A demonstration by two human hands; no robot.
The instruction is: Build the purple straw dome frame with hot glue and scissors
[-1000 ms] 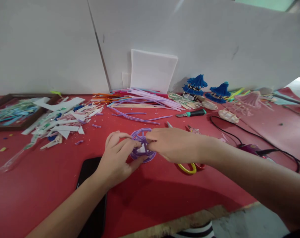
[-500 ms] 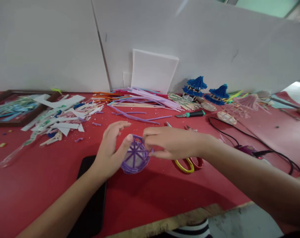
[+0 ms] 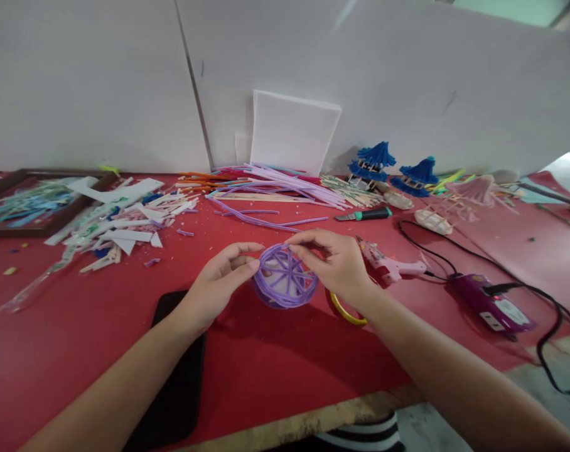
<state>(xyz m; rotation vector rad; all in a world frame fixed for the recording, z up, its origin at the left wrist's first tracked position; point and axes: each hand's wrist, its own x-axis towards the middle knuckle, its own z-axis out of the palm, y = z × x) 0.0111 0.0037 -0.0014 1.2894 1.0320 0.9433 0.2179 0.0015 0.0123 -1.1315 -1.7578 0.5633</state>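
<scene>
A round purple pipe-cleaner piece (image 3: 287, 279), with spokes crossing at its middle and a pale inside, is held above the red table. My left hand (image 3: 219, 279) pinches its upper left rim between thumb and fingers. On the upper right rim, the thumb and fingertips of my right hand (image 3: 334, 260) are closed on it. Scissors with a yellow handle loop (image 3: 346, 312) lie partly hidden under my right hand and forearm. Beyond that hand rests a pink glue gun (image 3: 393, 267). A black phone (image 3: 176, 376) lies below my left forearm.
Purple pipe cleaners (image 3: 289, 185) lie in a pile at the back, near a cutter knife (image 3: 365, 214). White scraps (image 3: 129, 226) and a brown frame (image 3: 54, 226) are at left. Blue roofed models (image 3: 414, 176) stand back right. A purple power strip (image 3: 492, 304) and black cable lie right.
The purple piece has moved right and tilted. My right hand has shifted to its upper right rim, and my left fingers have closed on its left side. The glue gun has come into sight.
</scene>
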